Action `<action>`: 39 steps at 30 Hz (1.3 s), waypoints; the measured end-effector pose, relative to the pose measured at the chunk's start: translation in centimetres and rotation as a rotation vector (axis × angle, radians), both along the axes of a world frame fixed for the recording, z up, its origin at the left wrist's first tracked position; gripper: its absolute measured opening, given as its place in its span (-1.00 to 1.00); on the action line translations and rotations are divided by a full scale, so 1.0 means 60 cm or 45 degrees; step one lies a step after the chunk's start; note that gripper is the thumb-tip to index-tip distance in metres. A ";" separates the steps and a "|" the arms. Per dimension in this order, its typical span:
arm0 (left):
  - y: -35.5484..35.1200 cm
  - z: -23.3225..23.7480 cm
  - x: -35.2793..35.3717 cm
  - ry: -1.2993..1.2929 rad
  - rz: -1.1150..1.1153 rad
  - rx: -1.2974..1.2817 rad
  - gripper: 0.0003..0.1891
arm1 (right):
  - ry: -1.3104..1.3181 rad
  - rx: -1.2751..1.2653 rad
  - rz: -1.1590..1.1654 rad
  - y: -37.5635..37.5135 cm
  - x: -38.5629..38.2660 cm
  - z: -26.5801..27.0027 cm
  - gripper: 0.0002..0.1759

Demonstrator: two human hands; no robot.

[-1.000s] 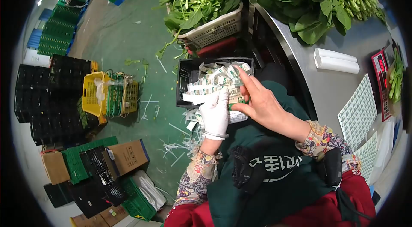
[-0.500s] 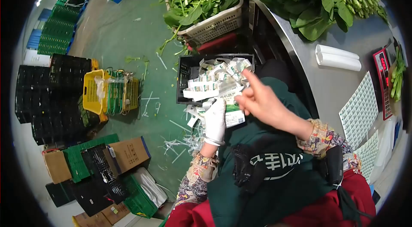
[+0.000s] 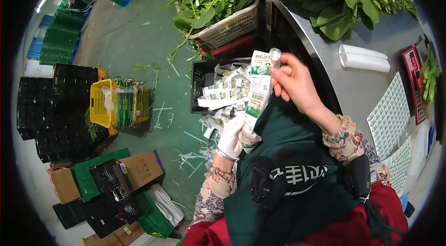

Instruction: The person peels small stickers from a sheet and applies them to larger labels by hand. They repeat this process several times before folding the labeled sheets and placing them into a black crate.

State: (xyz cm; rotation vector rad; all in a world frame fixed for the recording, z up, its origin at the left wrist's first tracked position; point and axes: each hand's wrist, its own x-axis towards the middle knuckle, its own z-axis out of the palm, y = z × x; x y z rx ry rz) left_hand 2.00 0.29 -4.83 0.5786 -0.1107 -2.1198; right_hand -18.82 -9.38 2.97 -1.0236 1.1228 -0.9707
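A strip of printed white-and-green labels (image 3: pixel 260 83) stretches upright between my two hands. My left hand (image 3: pixel 230 138), in a white glove, is closed round its lower part, where the end curls over. My bare right hand (image 3: pixel 299 85) pinches the strip's upper right edge between thumb and fingers. A small round translucent piece (image 3: pixel 275 54) shows at the top corner, just above those fingers. Behind the strip, a black crate (image 3: pixel 199 83) holds a heap of more label strips (image 3: pixel 225 92).
Leafy greens (image 3: pixel 344 4) and white rolls (image 3: pixel 362 58) lie on the metal table (image 3: pixel 325 55) at right, with a red scale (image 3: pixel 412 83) and sticker sheets (image 3: pixel 389 116). A crate of greens (image 3: pixel 227 30) stands ahead. Left are a yellow basket (image 3: pixel 100 102), black crates (image 3: pixel 37 106) and cardboard boxes (image 3: pixel 141 169).
The label strip has risen from low by my left hand and now stands extended. My right hand has gone from a pointing finger to a pinch on the strip, moving slightly up and right.
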 end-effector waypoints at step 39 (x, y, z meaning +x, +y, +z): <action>-0.090 0.020 -0.100 -2.615 0.005 -0.808 -0.75 | 1.587 0.483 -0.496 0.137 -0.805 -0.039 -0.56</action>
